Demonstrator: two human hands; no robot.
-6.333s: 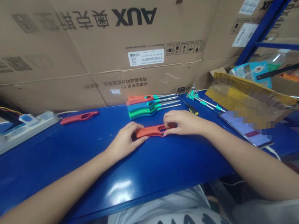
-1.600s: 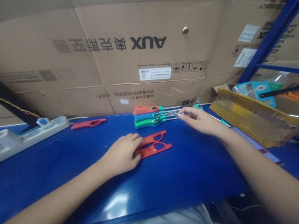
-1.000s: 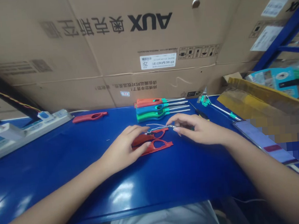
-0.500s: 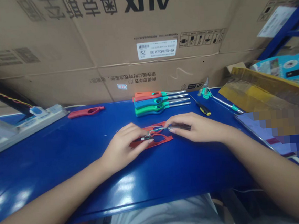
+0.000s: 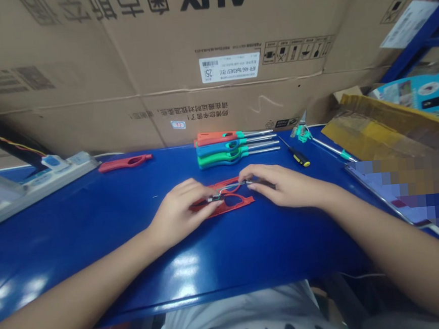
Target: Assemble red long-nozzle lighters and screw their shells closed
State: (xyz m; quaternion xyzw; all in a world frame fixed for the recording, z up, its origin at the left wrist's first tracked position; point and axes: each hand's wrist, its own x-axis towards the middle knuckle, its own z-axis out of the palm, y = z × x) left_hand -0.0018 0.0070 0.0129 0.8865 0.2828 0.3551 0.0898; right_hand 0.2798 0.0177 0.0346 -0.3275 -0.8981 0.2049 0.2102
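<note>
Two red lighter casing halves lie side by side on the blue table, partly under my hands. My left hand is closed, thumb and fingers pinching a small dark part with a white end above the casings. From it a thin wire runs across to my right hand. My right hand is closed too, its thumb and forefinger pinching a thin dark rod that lies along the fingers. Its far end is hidden by the palm, so I cannot tell its exact kind.
Several gas lighters are stacked at the back. A red casing lies left of them, near a white power strip. On the right are a screwdriver, teal-and-metal parts, a taped package and a phone.
Both hands keep their pinches, with the small part and rod shifted only slightly. The whole view has tilted a little.
</note>
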